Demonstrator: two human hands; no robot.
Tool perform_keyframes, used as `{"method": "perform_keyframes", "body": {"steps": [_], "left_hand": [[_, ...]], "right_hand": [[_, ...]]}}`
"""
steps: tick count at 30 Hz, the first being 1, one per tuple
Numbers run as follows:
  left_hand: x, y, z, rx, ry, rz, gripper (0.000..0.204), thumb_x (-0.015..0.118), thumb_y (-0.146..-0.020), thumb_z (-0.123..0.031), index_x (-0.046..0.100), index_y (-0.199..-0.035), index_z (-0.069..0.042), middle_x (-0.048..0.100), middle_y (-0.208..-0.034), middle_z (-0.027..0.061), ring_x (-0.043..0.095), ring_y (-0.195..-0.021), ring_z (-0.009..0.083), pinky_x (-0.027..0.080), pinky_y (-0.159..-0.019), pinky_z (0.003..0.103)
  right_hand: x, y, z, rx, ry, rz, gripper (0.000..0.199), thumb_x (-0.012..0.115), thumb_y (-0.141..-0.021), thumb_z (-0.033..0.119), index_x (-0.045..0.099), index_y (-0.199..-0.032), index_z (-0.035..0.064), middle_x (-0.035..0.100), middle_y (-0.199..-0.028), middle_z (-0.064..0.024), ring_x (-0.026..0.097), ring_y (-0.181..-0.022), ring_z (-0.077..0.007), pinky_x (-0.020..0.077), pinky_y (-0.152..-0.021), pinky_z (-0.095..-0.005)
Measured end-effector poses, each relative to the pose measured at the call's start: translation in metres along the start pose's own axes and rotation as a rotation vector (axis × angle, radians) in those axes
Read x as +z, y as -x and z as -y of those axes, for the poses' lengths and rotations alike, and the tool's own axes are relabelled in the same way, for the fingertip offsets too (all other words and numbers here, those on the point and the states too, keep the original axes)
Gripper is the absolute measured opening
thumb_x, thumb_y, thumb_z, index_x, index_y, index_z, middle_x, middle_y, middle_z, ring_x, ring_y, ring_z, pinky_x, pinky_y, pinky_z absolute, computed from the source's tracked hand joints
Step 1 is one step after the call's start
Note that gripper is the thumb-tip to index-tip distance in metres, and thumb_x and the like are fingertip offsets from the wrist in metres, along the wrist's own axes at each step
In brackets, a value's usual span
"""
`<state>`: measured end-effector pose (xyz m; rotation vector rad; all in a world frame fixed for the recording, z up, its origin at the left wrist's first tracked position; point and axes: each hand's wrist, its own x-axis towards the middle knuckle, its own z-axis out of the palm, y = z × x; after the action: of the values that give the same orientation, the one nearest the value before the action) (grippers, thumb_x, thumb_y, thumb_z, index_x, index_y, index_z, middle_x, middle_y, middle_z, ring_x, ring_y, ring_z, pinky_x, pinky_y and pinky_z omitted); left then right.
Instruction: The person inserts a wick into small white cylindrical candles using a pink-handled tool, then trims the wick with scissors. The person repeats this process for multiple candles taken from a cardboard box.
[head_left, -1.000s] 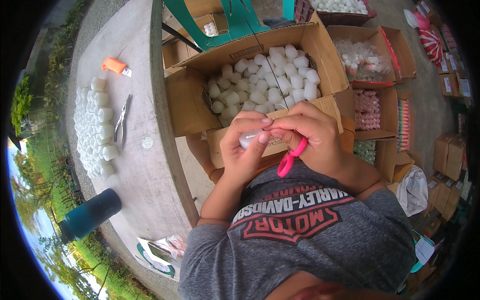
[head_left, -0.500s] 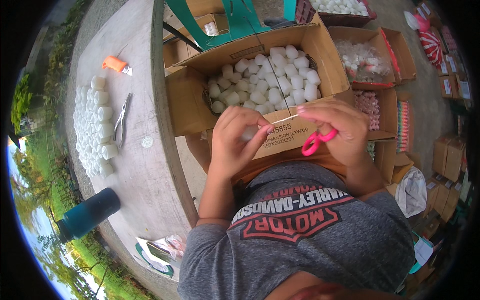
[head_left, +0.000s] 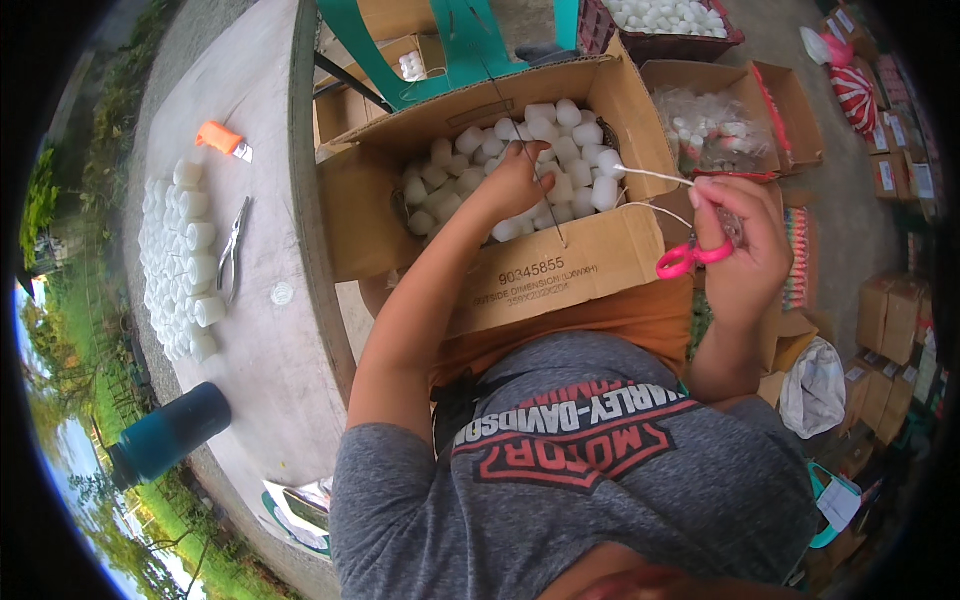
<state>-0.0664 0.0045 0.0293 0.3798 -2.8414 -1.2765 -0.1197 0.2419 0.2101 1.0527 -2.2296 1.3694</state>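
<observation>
Over the open cardboard box my left hand reaches among a heap of short white rounded cylinders. Its thumb and index finger are apart, close to the pieces; the other fingers are partly hidden. A thin dark rod or wire slants across the box beside this hand. To the right, my right hand is closed on pink-handled scissors, their blades hidden by the hand. Its fingertips also pinch a white cord, which stretches left over the box; a thin loop hangs below it.
On the grey table at left lie pliers, an orange-handled cutter, rows of white cylinders and a dark teal bottle. A green chair stands beyond the box. More cartons fill the right side.
My left hand has let go of the white cord and moved forward into the box. My right hand has shifted right with the scissors and cord.
</observation>
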Motion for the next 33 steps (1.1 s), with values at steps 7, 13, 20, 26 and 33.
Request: {"method": "perform_keyframes", "body": {"steps": [7,13,20,26,33], "left_hand": [[0.022,-0.017,0.006,0.172,-0.631,0.196,0.041,0.066,-0.075,-0.015,0.053,-0.114,-0.008,0.057,-0.11,0.0131,0.059,-0.098,0.0334,0.05,-0.079,0.042],[-0.034,0.028,-0.012,-0.152,0.107,-0.101,0.035,0.061,-0.086,-0.029,0.052,-0.111,-0.006,0.059,-0.11,0.0152,0.062,-0.097,0.0255,0.052,-0.078,0.036],[-0.07,0.107,-0.043,-0.067,2.236,-0.17,0.042,0.045,-0.097,-0.037,0.05,-0.116,0.0,0.057,-0.117,0.018,0.058,-0.103,0.0263,0.051,-0.089,0.036],[-0.075,0.127,-0.089,-0.087,2.246,-0.279,0.045,0.042,-0.097,-0.041,0.046,-0.117,-0.002,0.052,-0.121,0.0164,0.059,-0.101,0.0225,0.054,-0.085,0.033],[-0.069,0.133,-0.094,-0.068,2.05,-0.345,0.046,0.043,-0.096,-0.041,0.041,-0.125,-0.004,0.049,-0.127,0.0181,0.056,-0.109,0.0242,0.05,-0.094,0.034]], "right_hand": [[0.0,0.0,-0.001,0.057,0.14,0.053,0.016,0.071,-0.072,-0.005,0.065,-0.086,0.001,0.064,-0.083,-0.0106,0.062,-0.077,-0.0238,0.0492,-0.068,-0.0318],[0.004,0.009,-0.011,0.12,0.012,0.081,0.017,0.064,-0.079,-0.005,0.057,-0.094,0.0006,0.06,-0.085,-0.0105,0.06,-0.073,-0.0265,0.0479,-0.066,-0.0336],[0.046,0.02,0.023,-0.12,-0.253,0.192,0.026,0.069,-0.075,-0.004,0.056,-0.097,0.0033,0.059,-0.08,-0.0098,0.058,-0.063,-0.0248,0.0467,-0.055,-0.0327],[0.058,0.015,0.047,-0.276,-0.256,0.252,0.028,0.074,-0.071,0.003,0.061,-0.096,0.0038,0.061,-0.073,-0.0055,0.06,-0.058,-0.0196,0.0463,-0.049,-0.0299],[0.051,0.014,0.054,-0.344,-0.139,0.274,0.029,0.074,-0.071,0.004,0.063,-0.099,0.0033,0.06,-0.071,-0.0054,0.06,-0.057,-0.0183,0.0461,-0.048,-0.0284]]}}
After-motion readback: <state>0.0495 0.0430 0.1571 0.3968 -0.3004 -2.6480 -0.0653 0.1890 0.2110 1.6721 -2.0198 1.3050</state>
